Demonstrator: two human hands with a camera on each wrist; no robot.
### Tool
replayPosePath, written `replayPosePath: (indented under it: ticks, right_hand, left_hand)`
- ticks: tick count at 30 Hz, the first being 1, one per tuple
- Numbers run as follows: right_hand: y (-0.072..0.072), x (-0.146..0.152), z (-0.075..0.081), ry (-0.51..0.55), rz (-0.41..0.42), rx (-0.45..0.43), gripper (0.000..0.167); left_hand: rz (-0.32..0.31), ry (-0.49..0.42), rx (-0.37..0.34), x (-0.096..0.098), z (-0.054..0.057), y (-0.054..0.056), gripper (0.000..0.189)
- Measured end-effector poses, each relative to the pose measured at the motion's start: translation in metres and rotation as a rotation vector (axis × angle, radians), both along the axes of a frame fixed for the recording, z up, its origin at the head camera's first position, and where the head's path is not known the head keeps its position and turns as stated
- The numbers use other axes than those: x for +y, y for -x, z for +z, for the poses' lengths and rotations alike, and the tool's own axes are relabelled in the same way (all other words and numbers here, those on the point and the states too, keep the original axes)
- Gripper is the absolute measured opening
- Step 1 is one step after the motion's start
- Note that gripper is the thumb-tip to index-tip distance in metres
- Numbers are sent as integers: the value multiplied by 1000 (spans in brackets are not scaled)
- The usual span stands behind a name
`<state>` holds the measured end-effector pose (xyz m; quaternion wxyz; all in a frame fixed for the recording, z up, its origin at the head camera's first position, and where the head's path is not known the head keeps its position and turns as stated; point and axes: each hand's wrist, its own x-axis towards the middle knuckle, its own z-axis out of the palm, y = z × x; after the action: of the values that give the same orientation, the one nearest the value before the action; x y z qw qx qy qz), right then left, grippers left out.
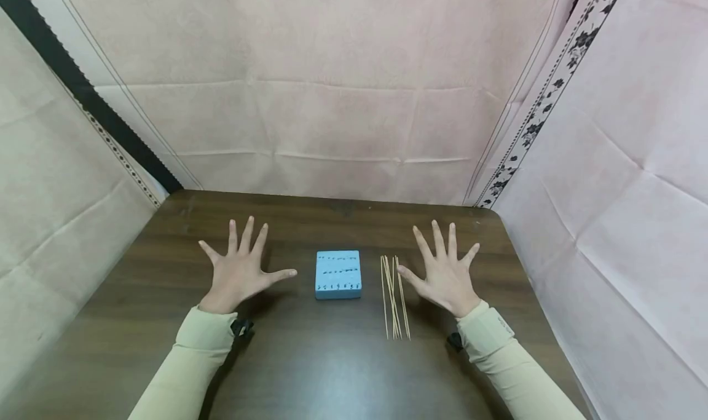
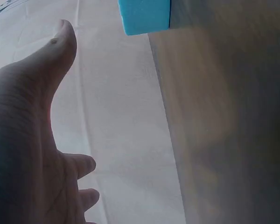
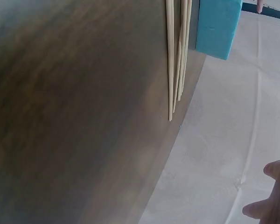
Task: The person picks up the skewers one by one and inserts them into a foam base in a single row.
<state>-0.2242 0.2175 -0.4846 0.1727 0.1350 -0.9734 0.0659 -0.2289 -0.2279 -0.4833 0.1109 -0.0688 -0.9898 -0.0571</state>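
Both hands are spread and hold nothing: the left hand (image 1: 239,280) at centre left of the head view, the right hand (image 1: 447,278) at centre right. Between them, near mid-frame, a blue block (image 1: 338,275) sits on the brown table (image 1: 298,364), its top carrying rows of small dark marks. Just right of it lie thin wooden sticks (image 1: 394,303), loosely bunched; the right thumb's tip overlaps the rightmost one, though contact cannot be told. The sticks look very light, stiff and easily snapped, prone to rolling; a fingertip pinch near mid-length should suit each. The block looks fairly light, its material uncertain, possibly smooth enough to slip; its opposite side faces offer the best hold.
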Motion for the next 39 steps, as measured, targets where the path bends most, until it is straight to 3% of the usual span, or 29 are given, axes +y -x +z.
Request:
replayPosePath:
  ticks: [3, 5, 8, 12, 15, 18, 24, 29, 39]
  right_hand:
    - [1, 0, 0, 52, 12, -17, 94]
    - [3, 1, 0, 127, 42, -27, 93]
    - [8, 1, 1, 293, 105, -73, 83]
    - [19, 1, -1, 502, 129, -215, 48]
    - [26, 0, -4, 552, 102, -317, 27]
    - [30, -2, -9, 542, 84, -392, 21]
    - [34, -6, -26, 494, 67, -469, 18]
    - [34, -9, -33, 452, 77, -453, 18]
    - [29, -9, -28, 434, 35, -473, 18]
  left_hand:
    - [-16, -14, -28, 3, 3, 2, 127]
    - [-39, -80, -73, 6, 6, 4, 125]
    - [-82, -301, -193, 12, 6, 5, 118]
    - [-191, -634, -355, 22, -4, 10, 105]
    - [-304, -762, -439, 31, -17, 13, 103]
    - [-362, -784, -480, 39, -30, 13, 109]
    - [-364, -760, -485, 56, -47, 8, 124]
    - [-369, -802, -476, 66, -52, 10, 126]
    - [-327, -811, -497, 70, -54, 6, 122]
